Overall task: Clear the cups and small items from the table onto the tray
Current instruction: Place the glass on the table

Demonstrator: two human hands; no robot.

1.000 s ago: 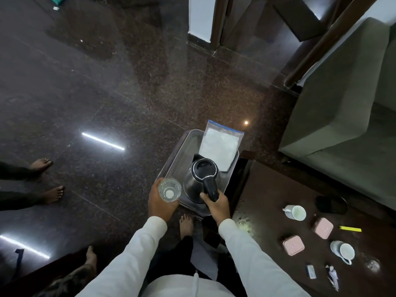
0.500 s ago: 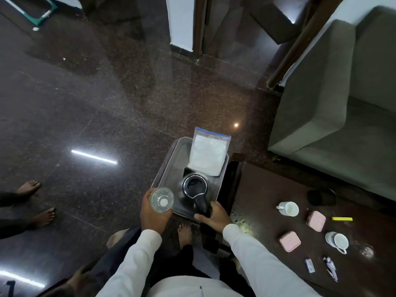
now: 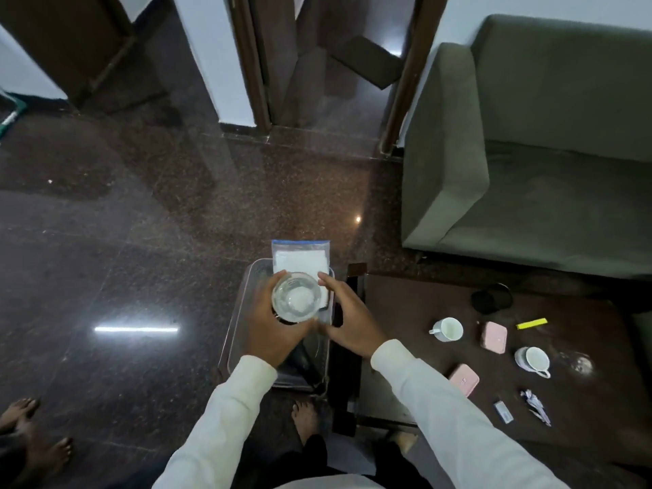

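Here, line by line:

Left hand (image 3: 273, 330): gripping a clear glass tumbler (image 3: 296, 300) from below and the side, fingers curling round its wall, mouth facing up toward the camera.

Right hand (image 3: 349, 324): hovering just beside the tumbler on its right, fingers loosely spread and relaxed, holding nothing; whether the fingertips are touching the glass is not clear.

Tumbler: being held above the tray, over its middle; a pale patch is showing at its bottom.

Tray (image 3: 234, 333): a metal tray sitting low beside the table's left end, mostly hidden under the hands.

Zip bag (image 3: 300, 257): a clear bag with a blue seal and white contents, lying at the tray's far end and overhanging its edge.

Dark object (image 3: 301, 358): showing on the tray under the left wrist; too hidden to name.

Table (image 3: 405, 312): dark wood, standing to the right of the tray.

On the table: a white cup (image 3: 447, 329) near the middle, a second white cup (image 3: 533, 361) right of it, two pink cases (image 3: 494, 337) (image 3: 465, 379), a yellow strip (image 3: 532, 323), a black round object (image 3: 491, 298), a small packet (image 3: 503, 411), a crumpled wrapper (image 3: 536, 405), and another clear glass (image 3: 578, 363) at the right.

Sofa (image 3: 529, 153): grey-green, standing beyond the table.

Floor (image 3: 141, 259): polished dark stone, reflecting lights.
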